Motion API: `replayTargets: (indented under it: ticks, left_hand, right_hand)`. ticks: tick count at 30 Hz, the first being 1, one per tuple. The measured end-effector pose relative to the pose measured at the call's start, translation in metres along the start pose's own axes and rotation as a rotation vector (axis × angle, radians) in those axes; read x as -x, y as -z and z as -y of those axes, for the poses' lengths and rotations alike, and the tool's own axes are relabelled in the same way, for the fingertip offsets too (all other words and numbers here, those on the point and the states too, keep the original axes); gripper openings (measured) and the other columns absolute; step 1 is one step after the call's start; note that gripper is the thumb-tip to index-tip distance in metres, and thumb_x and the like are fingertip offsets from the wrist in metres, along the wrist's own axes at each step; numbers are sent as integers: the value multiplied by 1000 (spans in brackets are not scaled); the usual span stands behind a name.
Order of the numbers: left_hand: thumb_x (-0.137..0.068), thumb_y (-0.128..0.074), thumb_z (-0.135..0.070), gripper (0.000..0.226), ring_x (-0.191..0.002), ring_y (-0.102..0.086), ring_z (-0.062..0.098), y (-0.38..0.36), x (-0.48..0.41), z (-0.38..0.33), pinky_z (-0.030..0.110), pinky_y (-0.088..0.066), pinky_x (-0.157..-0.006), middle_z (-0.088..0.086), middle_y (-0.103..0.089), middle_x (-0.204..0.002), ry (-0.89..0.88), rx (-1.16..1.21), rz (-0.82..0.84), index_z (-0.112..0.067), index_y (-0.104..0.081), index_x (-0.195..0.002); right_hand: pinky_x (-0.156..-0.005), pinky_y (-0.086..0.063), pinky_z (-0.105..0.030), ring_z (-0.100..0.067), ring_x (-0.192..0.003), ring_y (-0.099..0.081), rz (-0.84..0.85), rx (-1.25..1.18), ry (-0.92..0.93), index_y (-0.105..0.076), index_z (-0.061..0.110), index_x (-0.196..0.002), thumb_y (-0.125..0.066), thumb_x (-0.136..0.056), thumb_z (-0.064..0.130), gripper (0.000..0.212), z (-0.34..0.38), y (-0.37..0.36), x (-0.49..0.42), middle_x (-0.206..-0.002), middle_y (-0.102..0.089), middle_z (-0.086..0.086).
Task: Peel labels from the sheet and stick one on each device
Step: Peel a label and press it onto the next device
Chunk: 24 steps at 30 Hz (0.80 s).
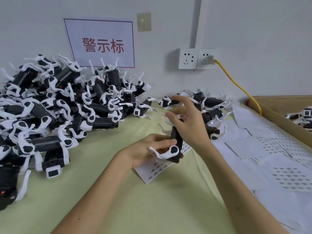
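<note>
The left hand (148, 149) grasps a black device (176, 141) with white legs, fingers curled round its lower half and the thumb lying across its side. The device stands nearly upright above the worktop (135, 200), just in front of the person.

The right hand (189, 122) is at the device's upper end. Its index finger is raised, and the thumb and the other fingers bend toward the white part at the top. The hand is blurred there, so I cannot tell whether those fingers pinch the device, only touch it, or carry a label.

A label sheet (152, 173) lies flat on the worktop under the left hand, with rows of small dark labels showing at its near edge.

To the left a big pile of devices (59, 107) is heaped against the wall. A smaller group (211, 105) lies behind the right hand. To the right, more sheets (270, 149) overlap one another, some with rows of labels. Beyond them is a cardboard box (278, 115) with a few more devices inside.

On the wall hang a sign (101, 44) with red characters and two sockets (197, 59). A yellow cable (236, 83) runs from the right socket down toward the box.
</note>
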<state>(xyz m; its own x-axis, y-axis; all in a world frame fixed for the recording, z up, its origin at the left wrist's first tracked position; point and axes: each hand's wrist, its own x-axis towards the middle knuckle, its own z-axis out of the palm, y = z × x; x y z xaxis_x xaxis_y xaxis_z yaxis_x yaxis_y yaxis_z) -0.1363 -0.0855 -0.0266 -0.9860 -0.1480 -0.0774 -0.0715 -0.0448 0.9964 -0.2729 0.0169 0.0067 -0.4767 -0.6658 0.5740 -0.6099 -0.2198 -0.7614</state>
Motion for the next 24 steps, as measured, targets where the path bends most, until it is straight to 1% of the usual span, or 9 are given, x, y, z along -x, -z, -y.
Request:
replayTargets:
  ticks: [2, 5, 6, 9, 13, 16, 21, 23, 24]
  left_hand:
    - [-90, -73, -33, 27, -94, -69, 23, 0, -3, -1, 32, -51, -91, 12, -74, -105, -46, 89, -104, -10, -78, -102]
    - [-78, -78, -41, 34, -73, -59, 14, 4, -4, -5, 24, -44, -72, 9, -64, -87, -127, 286, -226, -11, -74, -92]
    - [-82, -75, -43, 35, -73, -60, 13, 7, -4, -6, 23, -46, -74, 8, -63, -88, -153, 318, -240, -11, -73, -96]
    - [-95, -57, -42, 43, -105, -68, 20, 11, -3, -7, 34, -50, -103, 10, -70, -116, -189, 336, -309, -8, -69, -119]
    - [-91, -59, -49, 51, -118, -64, 16, 11, -4, -7, 33, -47, -103, 0, -73, -116, -262, 398, -449, -16, -67, -129]
    - [-88, -63, -47, 60, -125, -60, 17, 15, -2, -6, 37, -41, -115, 3, -68, -127, -322, 426, -503, -14, -62, -138]
    - [-95, -67, -36, 26, -110, -66, 14, 13, -2, -4, 30, -44, -93, 0, -73, -110, -326, 333, -439, -27, -74, -119]
    - [-92, -71, -36, 30, -104, -67, 14, 11, -3, -2, 27, -49, -81, 0, -74, -110, -326, 241, -404, -30, -72, -121]
    - [-89, -70, -38, 37, -109, -67, 16, 10, -4, -1, 29, -50, -84, 1, -73, -115, -317, 203, -397, -29, -71, -125]
  right_hand:
    - [-95, -44, -23, -2, -115, -60, -91, 73, 17, -43, 25, -147, -65, -99, 26, 52, 0, -3, 0, -119, -70, 9]
    - [-106, -40, -25, -2, -131, -50, -151, 84, 22, -22, 25, -161, -57, -104, 20, 67, 0, -9, 5, -142, -58, 10]
    - [-108, -40, -26, 0, -133, -49, -121, 71, 22, -16, 26, -163, -54, -105, 19, 70, 0, -11, 7, -145, -55, 14]
    - [-107, -43, -25, 0, -129, -53, 57, 22, 37, -10, 37, -163, -47, -108, 23, 68, 2, -21, 15, -149, -47, 25]
    - [-105, -37, -12, 10, -131, -50, 175, -65, 31, -21, 41, -161, -48, -106, 24, 63, 6, -34, 22, -149, -52, 20]
    - [-106, -39, -13, 7, -129, -53, 140, -74, 22, -26, 39, -159, -51, -102, 23, 64, 6, -36, 23, -142, -60, 19]
    - [-95, -33, 0, 21, -123, -47, 132, -30, -11, -20, 42, -160, -49, -103, 33, 65, 1, -36, 21, -149, -54, 16]
    - [-94, -32, 1, 24, -125, -42, 159, -36, -20, -16, 41, -161, -47, -103, 34, 66, 0, -36, 21, -155, -47, 15]
    - [-94, -33, 1, 24, -126, -41, 161, -44, -24, -15, 39, -161, -47, -102, 33, 67, 0, -36, 21, -157, -44, 14]
